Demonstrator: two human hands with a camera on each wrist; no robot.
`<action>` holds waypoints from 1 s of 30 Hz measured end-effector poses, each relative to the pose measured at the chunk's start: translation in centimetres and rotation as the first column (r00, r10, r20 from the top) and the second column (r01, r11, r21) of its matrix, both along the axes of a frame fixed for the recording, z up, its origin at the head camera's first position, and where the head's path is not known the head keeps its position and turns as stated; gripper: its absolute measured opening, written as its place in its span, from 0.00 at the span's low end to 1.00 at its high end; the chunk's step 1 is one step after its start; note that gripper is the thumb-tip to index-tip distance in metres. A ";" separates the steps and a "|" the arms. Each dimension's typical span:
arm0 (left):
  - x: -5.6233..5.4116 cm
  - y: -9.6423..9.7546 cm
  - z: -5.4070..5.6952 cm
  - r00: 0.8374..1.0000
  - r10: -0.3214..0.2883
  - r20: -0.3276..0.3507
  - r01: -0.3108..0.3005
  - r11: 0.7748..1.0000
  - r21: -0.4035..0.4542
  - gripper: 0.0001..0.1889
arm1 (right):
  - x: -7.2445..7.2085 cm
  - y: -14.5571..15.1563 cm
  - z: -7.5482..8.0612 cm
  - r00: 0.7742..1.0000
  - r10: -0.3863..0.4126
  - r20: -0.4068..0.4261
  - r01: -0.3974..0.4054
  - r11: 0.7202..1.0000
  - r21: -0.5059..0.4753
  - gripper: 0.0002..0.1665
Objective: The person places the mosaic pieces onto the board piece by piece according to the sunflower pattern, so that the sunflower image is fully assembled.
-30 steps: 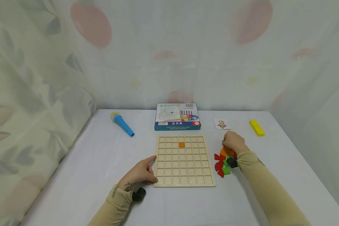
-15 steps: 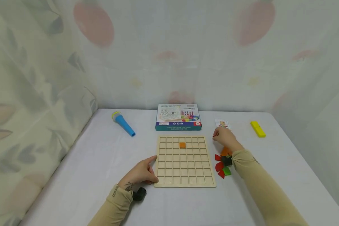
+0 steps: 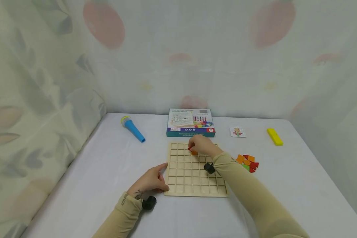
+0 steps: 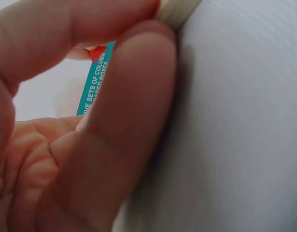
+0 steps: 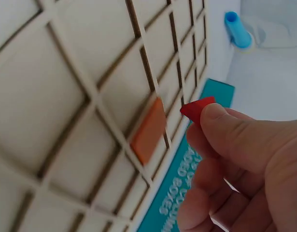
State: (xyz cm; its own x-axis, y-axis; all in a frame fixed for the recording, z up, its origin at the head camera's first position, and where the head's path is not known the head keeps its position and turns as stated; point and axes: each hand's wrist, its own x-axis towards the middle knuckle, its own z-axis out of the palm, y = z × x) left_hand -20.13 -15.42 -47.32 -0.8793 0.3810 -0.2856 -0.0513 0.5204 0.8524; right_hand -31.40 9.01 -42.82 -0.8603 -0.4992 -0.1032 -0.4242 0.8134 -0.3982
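Note:
A light wooden grid board [image 3: 184, 181] lies on the white table, with an orange square tile [image 3: 194, 153] in one cell of its upper part. My left hand [image 3: 150, 180] touches the board's left side, index finger and thumb spread apart along the edge. Over the far rows, my right hand [image 3: 204, 145] pinches a small red pointed tile [image 5: 196, 109] between thumb and fingers. In the right wrist view this tile is held just beyond the orange tile [image 5: 149, 133]. The right hand and forearm hide part of the board.
Loose red, orange and green tiles [image 3: 246, 162] lie right of the board, partly behind the right sleeve. A boxed bead set [image 3: 191, 124] stands behind the board. Farther out are a blue toy microphone [image 3: 134, 130], a pattern card [image 3: 237, 131] and a yellow block [image 3: 275, 137].
My right hand has picked a red tile from the loose tiles and carried it left over the board's far rows. The left hand keeps its place at the board's edge.

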 end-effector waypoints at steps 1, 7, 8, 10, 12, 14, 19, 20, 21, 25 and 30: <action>0.0 0.1 0.0 1.000 0.002 0.001 -0.002 1.000 0.000 0.51 | 0.0 -0.4 -0.1 1.000 0.002 0.005 -0.002 1.000 0.012 0.06; 0.2 0.3 0.1 1.000 0.005 0.005 -0.004 1.000 -0.006 0.51 | -0.2 -1.2 -0.8 1.000 0.019 0.020 -0.020 0.999 0.033 0.05; 0.2 0.3 0.2 1.000 0.003 0.004 -0.003 1.000 -0.007 0.51 | -0.2 -1.3 -0.9 1.000 0.022 0.020 -0.023 0.999 0.031 0.05; 0.2 0.3 0.2 1.000 0.001 0.001 -0.001 1.000 -0.007 0.51 | -0.3 -1.3 -1.0 0.999 0.025 0.023 -0.025 0.999 0.022 0.06; 0.2 0.3 0.2 1.000 0.000 0.002 0.000 1.000 -0.003 0.51 | -0.4 -1.3 -1.1 0.999 0.027 0.026 -0.028 1.000 0.013 0.06; 0.2 0.3 0.2 1.000 -0.001 0.004 0.001 1.000 0.000 0.51 | -0.4 -1.3 -1.2 0.999 0.021 0.029 -0.021 1.000 0.014 0.07; 0.2 0.3 0.2 1.000 -0.002 0.003 0.002 1.000 0.001 0.51 | -0.6 -1.4 -1.5 1.000 0.002 0.023 -0.003 1.000 0.031 0.07; 0.2 0.3 0.2 1.000 -0.001 0.002 0.001 1.000 0.000 0.51 | -0.6 -1.4 -1.5 1.000 0.004 0.023 -0.005 0.999 0.031 0.07; 0.2 0.3 0.2 1.000 -0.001 0.002 0.001 1.000 0.001 0.51 | -0.7 -1.4 -1.6 1.000 0.004 0.023 -0.005 0.999 0.032 0.07; 0.2 0.3 0.2 1.000 0.005 0.008 -0.006 1.000 0.009 0.52 | -0.8 -1.6 -1.9 1.000 0.010 0.022 -0.011 0.999 0.035 0.08; 0.2 0.3 0.3 1.000 0.014 0.022 -0.014 1.000 0.012 0.52 | -0.8 -1.8 -2.0 1.000 -0.002 0.020 0.001 0.999 0.032 0.08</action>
State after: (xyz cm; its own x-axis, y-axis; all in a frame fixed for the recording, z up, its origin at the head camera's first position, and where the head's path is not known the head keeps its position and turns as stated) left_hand -19.94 -15.16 -47.04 -0.8782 0.3725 -0.2999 -0.0769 0.5090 0.8573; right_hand -32.25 7.25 -44.81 -0.8588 -0.4938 -0.1366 -0.4147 0.8265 -0.3807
